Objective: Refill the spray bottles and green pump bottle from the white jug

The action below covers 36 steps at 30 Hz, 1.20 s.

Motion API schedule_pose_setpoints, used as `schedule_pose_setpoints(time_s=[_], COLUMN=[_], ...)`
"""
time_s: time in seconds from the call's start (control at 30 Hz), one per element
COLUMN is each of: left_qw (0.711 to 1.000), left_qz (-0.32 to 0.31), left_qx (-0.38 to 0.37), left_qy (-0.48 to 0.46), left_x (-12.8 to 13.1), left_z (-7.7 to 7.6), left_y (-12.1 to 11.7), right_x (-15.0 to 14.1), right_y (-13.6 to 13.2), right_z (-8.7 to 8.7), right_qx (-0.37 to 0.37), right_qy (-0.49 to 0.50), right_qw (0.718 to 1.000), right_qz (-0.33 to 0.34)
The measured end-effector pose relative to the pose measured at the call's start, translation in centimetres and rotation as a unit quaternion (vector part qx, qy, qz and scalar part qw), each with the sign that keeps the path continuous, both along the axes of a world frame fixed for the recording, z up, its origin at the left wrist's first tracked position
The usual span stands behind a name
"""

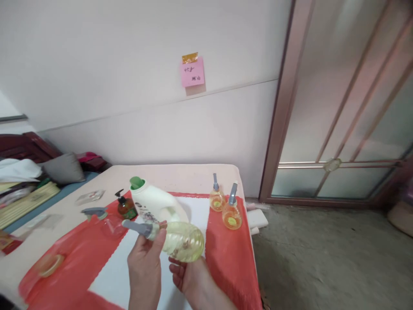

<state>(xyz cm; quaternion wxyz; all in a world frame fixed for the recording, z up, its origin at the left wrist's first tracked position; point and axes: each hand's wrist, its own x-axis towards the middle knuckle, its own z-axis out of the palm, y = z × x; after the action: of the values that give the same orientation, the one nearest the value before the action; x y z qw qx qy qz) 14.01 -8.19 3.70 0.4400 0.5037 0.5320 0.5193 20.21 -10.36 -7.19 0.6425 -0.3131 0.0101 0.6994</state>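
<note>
pale tabletop [193,174], red-and-white cloth [229,254]; above them a clear plastic spray bottle of yellow liquid [187,239] is held sideways, the left hand [146,262] gripping its neck, the right hand [189,275] half-curled beneath, contact unclear. behind is a white green-capped plastic jug [158,200].

Left hand [146,260] around neck of tilted yellow bottle [185,241], right hand [187,275] beneath it, white jug [156,198] behind

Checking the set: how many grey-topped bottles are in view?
4: the held bottle in the left hand; a clear bottle at left; a nearer bottle and a farther bottle at right. Others could hide behind the white jug.
</note>
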Motion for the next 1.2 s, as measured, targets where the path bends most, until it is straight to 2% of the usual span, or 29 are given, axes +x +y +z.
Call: schedule_pose_setpoints(time_s=[0.07, 0.13, 0.27, 0.37, 0.43, 0.5, 0.6, 0.67, 0.73, 0.8, 0.87, 0.93, 0.97, 1.03, 1.1, 1.2], left_qw=[1.000, 0.999, 0.993, 0.967, 0.955, 0.955, 0.955, 0.948, 0.941, 0.941, 0.943, 0.946, 0.947, 0.946, 0.943, 0.945], left_qz=[0.022, 0.024, -0.040, -0.099, -0.099, -0.078, -0.025, 0.002, 0.016, 0.018, 0.016, 0.017, 0.020, 0.026, 0.027, 0.024], left_qx=[-0.015, -0.029, -0.058, -0.076, -0.087, -0.098, -0.108, -0.120, -0.123, -0.114, -0.105, -0.097, -0.093, -0.087, -0.085, -0.075], left_qy=[0.012, 0.008, -0.091, -0.220, -0.266, -0.269, -0.275, -0.297, -0.314, -0.320, -0.314, -0.308, -0.307, -0.311, -0.320, -0.319], left_x=[-2.5, -4.2, -5.7, -6.1, -6.4, -6.7, -7.0, -7.1, -7.0, -6.9, -6.8, -6.9, -7.0, -7.2, -7.4, -7.4], left_z=[-0.5, -1.6, -3.4, -3.6, -3.6, -3.7, -3.6, -3.5, -3.2, -2.9, -2.7, -2.7, -2.7, -2.7, -2.8, -2.8], left_y=[0.2, 0.9, 2.5, 3.1, 3.2, 3.2, 3.3, 3.3, 3.4, 3.3, 3.3, 3.4, 3.5, 3.6, 3.8, 3.8], right_x=[0.3, 0.4, -0.1, -1.0, -1.7, -2.3, -2.8, -2.8, -2.7, -2.4, -2.2, -2.0, -1.9, -1.7, -1.5, -1.5], right_y=[-0.5, -0.9, -1.2, -1.2, -1.3, -1.4, -1.6, -1.7, -1.6, -1.5, -1.5, -1.5, -1.6, -1.8, -1.8, -1.8], right_z=[0.8, 1.6, 2.4, 2.1, 1.8, 1.4, 0.9, 0.7, 0.8, 0.9, 1.2, 1.5, 1.7, 2.1, 2.4, 2.4], right_qx=[0.004, 0.031, 0.061, 0.025, -0.011, -0.023, 0.049, 0.121, 0.149, 0.115, 0.051, 0.030, 0.048, 0.107, 0.136, 0.091], right_qy=[0.035, 0.073, 0.049, 0.020, 0.008, -0.007, -0.098, -0.215, -0.280, -0.232, -0.128, -0.060, -0.050, -0.053, -0.053, -0.027], right_qw=[0.999, 0.996, 0.992, 0.986, 0.980, 0.978, 0.988, 0.969, 0.948, 0.966, 0.983, 0.979, 0.979, 0.984, 0.985, 0.983], right_qz=[0.006, 0.033, 0.098, 0.161, 0.197, 0.206, 0.112, 0.018, -0.032, 0.007, 0.118, 0.192, 0.189, 0.131, 0.090, 0.156])
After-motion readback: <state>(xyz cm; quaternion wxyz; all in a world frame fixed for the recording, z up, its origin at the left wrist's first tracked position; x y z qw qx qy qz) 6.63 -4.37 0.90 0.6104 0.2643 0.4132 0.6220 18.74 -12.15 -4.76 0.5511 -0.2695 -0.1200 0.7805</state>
